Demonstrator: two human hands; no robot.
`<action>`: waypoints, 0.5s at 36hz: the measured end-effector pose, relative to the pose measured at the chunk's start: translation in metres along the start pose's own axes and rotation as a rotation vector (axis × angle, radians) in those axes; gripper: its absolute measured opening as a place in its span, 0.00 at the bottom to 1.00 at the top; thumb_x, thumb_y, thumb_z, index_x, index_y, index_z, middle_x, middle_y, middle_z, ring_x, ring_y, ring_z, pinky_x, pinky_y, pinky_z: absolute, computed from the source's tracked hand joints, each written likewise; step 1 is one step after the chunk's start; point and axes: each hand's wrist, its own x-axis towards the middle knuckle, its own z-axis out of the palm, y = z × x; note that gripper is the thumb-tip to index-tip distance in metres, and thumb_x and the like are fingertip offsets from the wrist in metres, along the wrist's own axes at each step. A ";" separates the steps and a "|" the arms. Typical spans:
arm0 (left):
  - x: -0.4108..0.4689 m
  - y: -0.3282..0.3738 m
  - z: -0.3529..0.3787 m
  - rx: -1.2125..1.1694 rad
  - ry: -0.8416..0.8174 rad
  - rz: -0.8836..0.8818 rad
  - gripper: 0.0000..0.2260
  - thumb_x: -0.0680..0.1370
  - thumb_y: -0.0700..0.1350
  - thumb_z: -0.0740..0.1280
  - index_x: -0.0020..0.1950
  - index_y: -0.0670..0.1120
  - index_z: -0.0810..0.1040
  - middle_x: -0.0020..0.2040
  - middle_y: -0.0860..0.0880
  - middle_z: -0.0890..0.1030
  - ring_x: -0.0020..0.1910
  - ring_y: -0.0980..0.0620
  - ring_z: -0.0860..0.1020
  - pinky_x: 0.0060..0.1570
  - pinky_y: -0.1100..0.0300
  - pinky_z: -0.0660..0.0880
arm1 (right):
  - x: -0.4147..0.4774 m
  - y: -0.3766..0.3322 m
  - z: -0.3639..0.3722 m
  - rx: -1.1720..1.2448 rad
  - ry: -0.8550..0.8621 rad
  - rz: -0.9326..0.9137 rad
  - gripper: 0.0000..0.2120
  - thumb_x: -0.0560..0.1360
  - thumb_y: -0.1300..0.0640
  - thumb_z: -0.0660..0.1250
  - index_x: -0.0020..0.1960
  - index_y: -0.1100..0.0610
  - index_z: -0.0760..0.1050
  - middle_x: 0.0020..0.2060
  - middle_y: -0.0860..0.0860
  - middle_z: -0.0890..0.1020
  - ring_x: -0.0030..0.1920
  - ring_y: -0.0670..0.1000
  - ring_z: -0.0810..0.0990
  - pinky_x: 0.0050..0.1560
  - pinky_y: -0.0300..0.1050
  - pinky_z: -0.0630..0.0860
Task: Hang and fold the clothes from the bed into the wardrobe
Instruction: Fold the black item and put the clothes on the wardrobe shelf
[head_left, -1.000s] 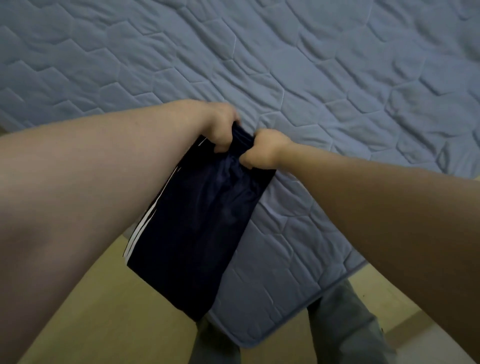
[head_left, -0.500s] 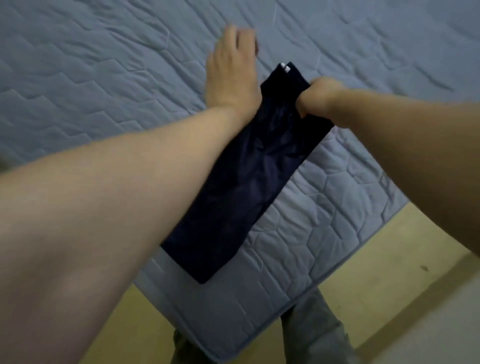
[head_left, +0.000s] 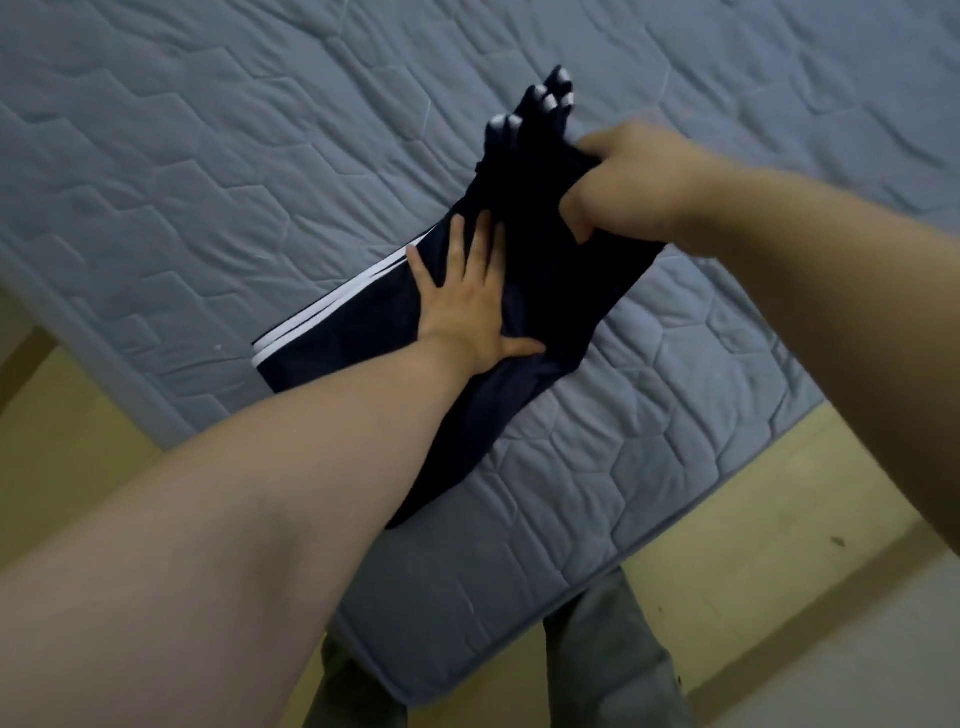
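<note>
The left hand (head_left: 470, 306) lies flat with fingers spread, palm pressing down on a dark navy garment (head_left: 519, 322) that rests on the bed (head_left: 208, 156). The right hand (head_left: 618, 182) is clenched around the far part of the same garment, lifting a bunch of cloth off the bed; above the fist the fabric sticks up, with small white marks at its tip too blurred to make out. Two white stripes (head_left: 332, 306) run along the garment's left edge. The garment lies near the bed's near corner, its lower end pointing toward that corner.

The bed is covered by a grey-blue quilted surface stitched in irregular hexagon shapes, lightly creased. Its near corner juts toward the person, whose grey trouser legs (head_left: 613, 670) stand just beside it. Around the corner shows a pale yellowish floor (head_left: 727, 530), with a lighter grey band at the lower right. No brand name or readable writing shows anywhere.
</note>
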 end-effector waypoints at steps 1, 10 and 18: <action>0.001 0.000 0.000 -0.029 -0.006 0.012 0.62 0.62 0.81 0.59 0.81 0.46 0.36 0.81 0.45 0.36 0.78 0.41 0.33 0.67 0.22 0.39 | -0.005 -0.005 0.007 -0.003 -0.027 -0.026 0.11 0.65 0.62 0.67 0.43 0.49 0.76 0.34 0.47 0.77 0.34 0.47 0.75 0.23 0.36 0.66; -0.071 -0.036 -0.001 -0.528 0.554 -0.103 0.24 0.72 0.46 0.68 0.67 0.45 0.75 0.67 0.44 0.74 0.67 0.42 0.71 0.69 0.41 0.65 | -0.043 -0.042 0.083 0.037 -0.013 -0.156 0.32 0.71 0.55 0.65 0.75 0.45 0.64 0.50 0.50 0.82 0.47 0.54 0.78 0.40 0.40 0.69; -0.138 -0.120 -0.003 -2.275 0.146 -0.662 0.34 0.79 0.71 0.51 0.67 0.45 0.77 0.59 0.44 0.84 0.58 0.45 0.82 0.58 0.50 0.78 | -0.074 -0.084 0.188 -0.172 0.000 -0.227 0.43 0.76 0.49 0.62 0.81 0.53 0.40 0.62 0.59 0.73 0.53 0.60 0.77 0.43 0.47 0.66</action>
